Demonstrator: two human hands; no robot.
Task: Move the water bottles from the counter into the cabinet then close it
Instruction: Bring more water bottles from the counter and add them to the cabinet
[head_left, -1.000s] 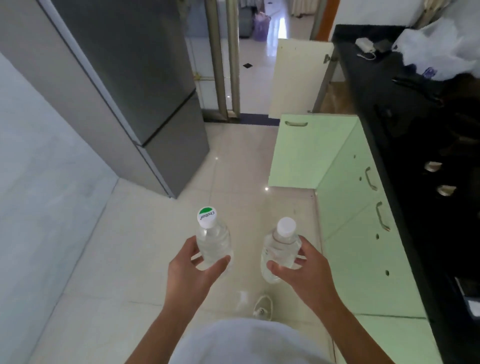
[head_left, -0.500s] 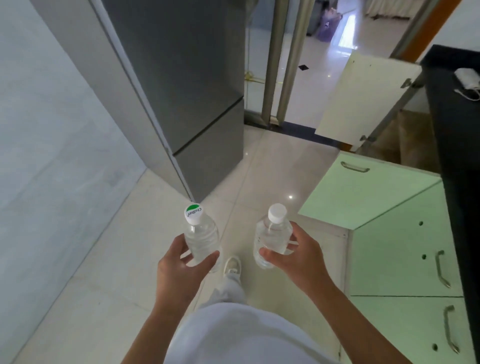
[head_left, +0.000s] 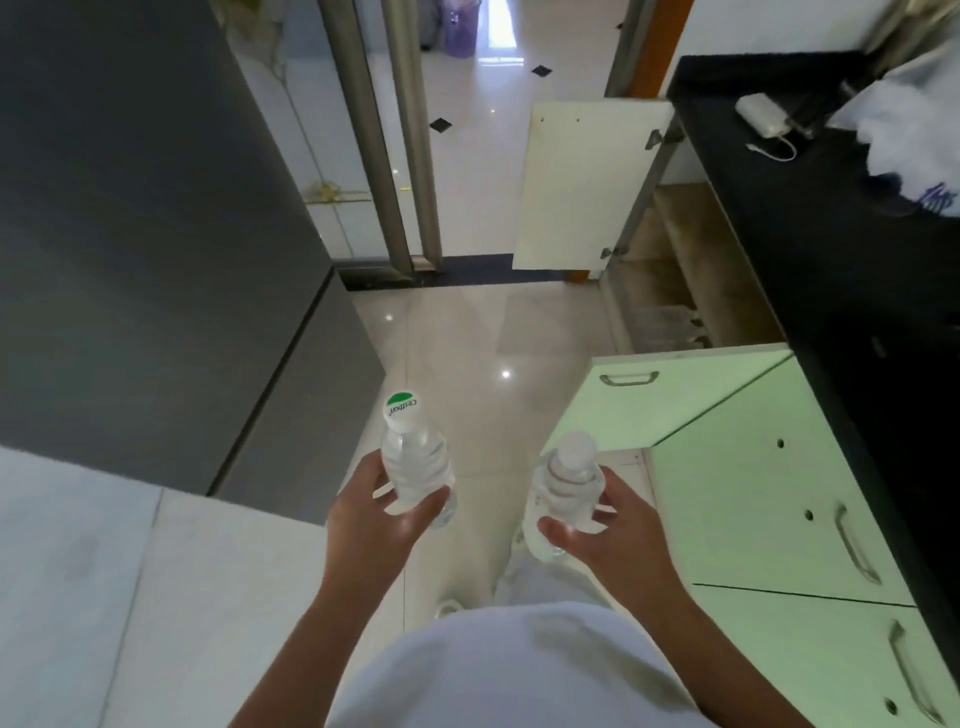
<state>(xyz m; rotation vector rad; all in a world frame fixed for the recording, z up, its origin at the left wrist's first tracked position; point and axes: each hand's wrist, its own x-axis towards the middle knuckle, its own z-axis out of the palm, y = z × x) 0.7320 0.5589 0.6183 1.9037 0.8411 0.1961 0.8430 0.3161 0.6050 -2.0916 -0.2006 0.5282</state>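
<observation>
My left hand grips a clear water bottle with a green-and-white cap, held upright over the floor. My right hand grips a second clear water bottle with a plain white cap. Ahead on the right, a cabinet under the black counter stands open, with its cream door swung outward. Several clear bottles show dimly on the cabinet's floor. A nearer light green cabinet door also stands open, just beyond my right hand.
A tall dark grey fridge fills the left side. Closed green cabinet fronts with metal handles run along the right. A white charger and a white plastic bag lie on the counter. A sliding door frame stands ahead.
I have stepped forward along the cabinets with both bottles held; the open cabinet and cream door now appear nearer, and the bottles stay in the same grip.
</observation>
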